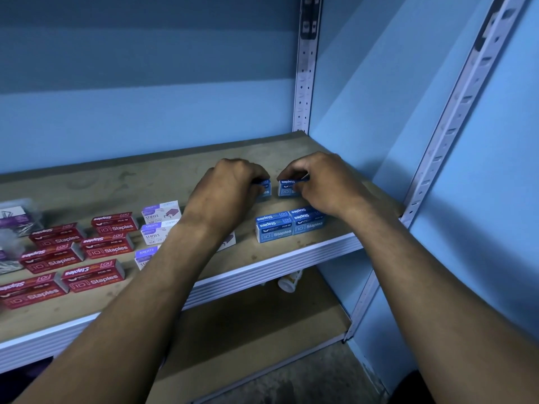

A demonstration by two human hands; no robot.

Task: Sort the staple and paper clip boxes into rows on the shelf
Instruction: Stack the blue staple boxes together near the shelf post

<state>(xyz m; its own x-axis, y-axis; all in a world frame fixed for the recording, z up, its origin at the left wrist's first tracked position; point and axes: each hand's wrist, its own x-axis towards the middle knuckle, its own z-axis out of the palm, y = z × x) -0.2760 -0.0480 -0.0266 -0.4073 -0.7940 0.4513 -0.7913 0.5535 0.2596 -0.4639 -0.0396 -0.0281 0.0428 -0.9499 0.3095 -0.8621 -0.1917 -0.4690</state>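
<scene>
My left hand point(230, 188) grips a blue staple box point(265, 189) on the wooden shelf point(122, 182); most of that box is hidden under my fingers. Just to its right, my right hand point(323, 182) grips a second blue staple box point(287, 188). Both boxes rest on the shelf with a small gap between them. In front of them two more blue staple boxes point(274, 227) point(309, 223) sit side by side near the front edge. Several red staple boxes point(108, 246) lie in rows at the left. White and purple staple boxes point(160, 212) stand in a column, partly behind my left forearm.
Clear paper clip boxes point(17, 220) sit at the far left edge. Metal uprights point(304, 83) point(455, 118) frame the shelf at the right, against a blue wall. A lower shelf point(262, 330) holds a small white bottle point(290, 282).
</scene>
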